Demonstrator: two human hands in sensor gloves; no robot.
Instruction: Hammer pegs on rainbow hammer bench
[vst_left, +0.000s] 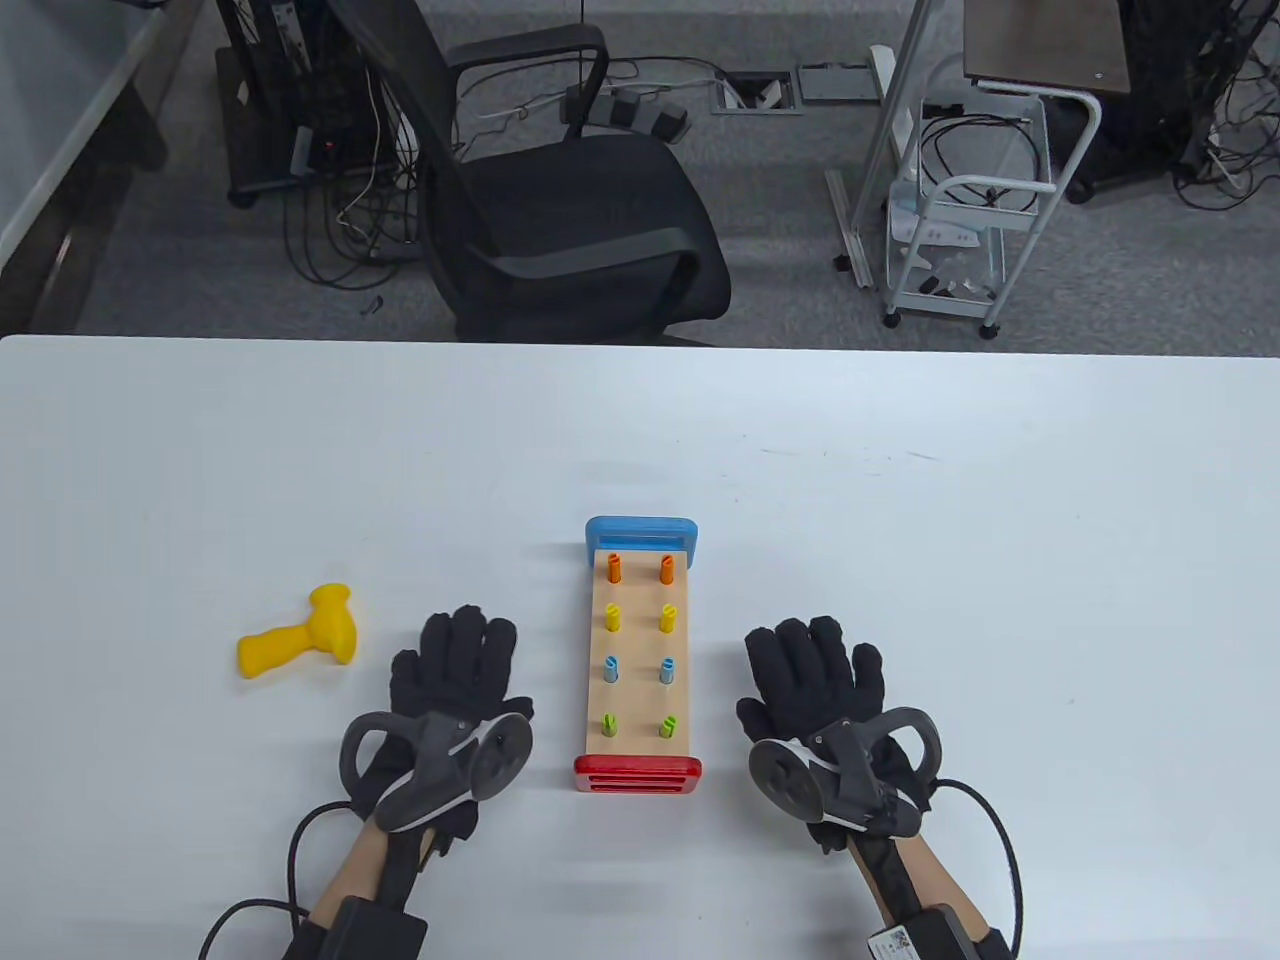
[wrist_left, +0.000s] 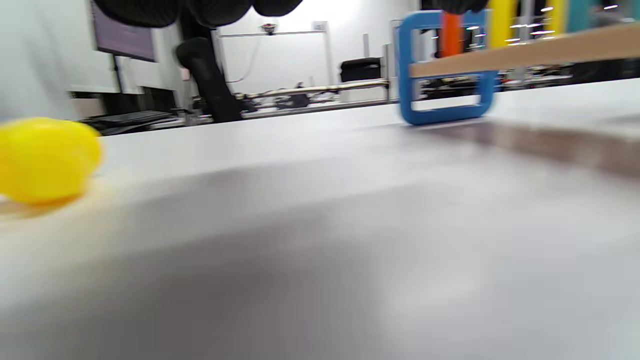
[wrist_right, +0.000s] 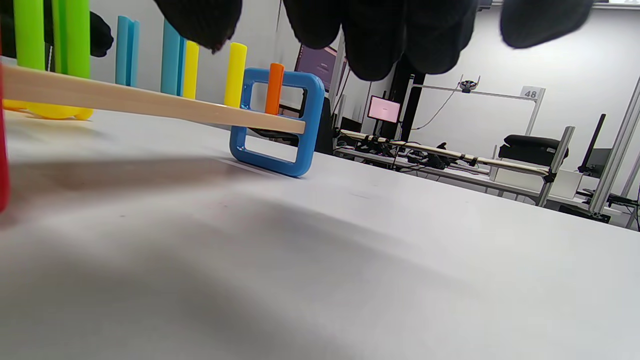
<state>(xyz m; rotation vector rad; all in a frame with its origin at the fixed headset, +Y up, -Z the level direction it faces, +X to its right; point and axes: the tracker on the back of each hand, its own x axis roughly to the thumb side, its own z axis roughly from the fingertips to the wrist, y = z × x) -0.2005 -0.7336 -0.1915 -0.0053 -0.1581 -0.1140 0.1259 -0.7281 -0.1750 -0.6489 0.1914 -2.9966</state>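
Nearest the camera, the left hand and right hand are lying flat on the desk, each grip spread wide and holding nothing, flanking the hammer bench, whose pegs are standing tall. Hammering seems not yet begun; the yellow hammer, at nine o'clock from the left hand, needs grasping first.

Black office chair, white cart

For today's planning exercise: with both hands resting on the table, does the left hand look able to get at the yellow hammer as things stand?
Probably yes. The left hand lies flat and holds nothing, and the hammer lies just to its left with only bare table between them. The peg bench is on the hand's other side.
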